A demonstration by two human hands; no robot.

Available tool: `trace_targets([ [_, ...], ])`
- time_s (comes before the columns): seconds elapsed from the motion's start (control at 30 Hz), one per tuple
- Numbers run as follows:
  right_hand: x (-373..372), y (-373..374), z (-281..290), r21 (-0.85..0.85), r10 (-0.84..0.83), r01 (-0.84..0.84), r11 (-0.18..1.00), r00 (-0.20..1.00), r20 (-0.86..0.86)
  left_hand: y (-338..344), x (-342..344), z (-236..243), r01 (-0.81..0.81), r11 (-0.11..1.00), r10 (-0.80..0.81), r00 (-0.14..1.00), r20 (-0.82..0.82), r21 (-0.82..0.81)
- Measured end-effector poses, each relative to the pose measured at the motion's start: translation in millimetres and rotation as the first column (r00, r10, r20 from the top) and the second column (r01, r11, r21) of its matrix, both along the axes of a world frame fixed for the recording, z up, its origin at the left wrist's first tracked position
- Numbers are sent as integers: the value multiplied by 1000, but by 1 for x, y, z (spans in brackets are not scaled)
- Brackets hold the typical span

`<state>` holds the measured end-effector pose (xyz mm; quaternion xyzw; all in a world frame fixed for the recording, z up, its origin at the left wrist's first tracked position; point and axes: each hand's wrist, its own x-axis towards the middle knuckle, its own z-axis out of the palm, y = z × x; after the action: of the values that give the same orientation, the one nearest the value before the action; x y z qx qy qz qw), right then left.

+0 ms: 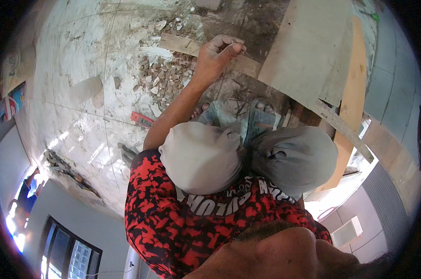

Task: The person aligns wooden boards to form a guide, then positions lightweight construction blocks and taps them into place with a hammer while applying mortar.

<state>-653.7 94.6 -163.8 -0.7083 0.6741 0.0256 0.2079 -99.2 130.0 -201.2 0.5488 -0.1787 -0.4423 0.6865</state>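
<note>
My left hand [220, 50] reaches out ahead of my knees, over a narrow wooden strip [179, 44] lying on the floor. Its thumb and forefinger are pinched together. Something thin, perhaps a nail, shows at the fingertips, too small to make out. The strip runs under the hand and comes out on its right side [245, 66], close to a large greyish board [303, 51]. My right hand does not show; my right knee and body cover that side.
Broken rubble [166, 76] is scattered left of my feet, on a dusty tiled floor [80, 60]. A red tool [141, 119] lies near my left elbow. Right of the greyish board stands a long light wooden panel [354, 79]. A person [26, 200] is at the far left.
</note>
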Motion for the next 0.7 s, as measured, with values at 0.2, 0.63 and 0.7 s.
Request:
trace_targets([
  [0.2,69,-64,78,-331,235,-154,931,946,222,-6,-7,7,104,994,-103,963,249,9],
  [0.63,238,-156,162,147,311,-523,840,686,658,-27,-36,-11,296,948,-295,697,653,112],
  [0.7,247,-160,150,219,369,-488,845,828,421,-28,-40,-8,293,949,-298,705,644,118],
])
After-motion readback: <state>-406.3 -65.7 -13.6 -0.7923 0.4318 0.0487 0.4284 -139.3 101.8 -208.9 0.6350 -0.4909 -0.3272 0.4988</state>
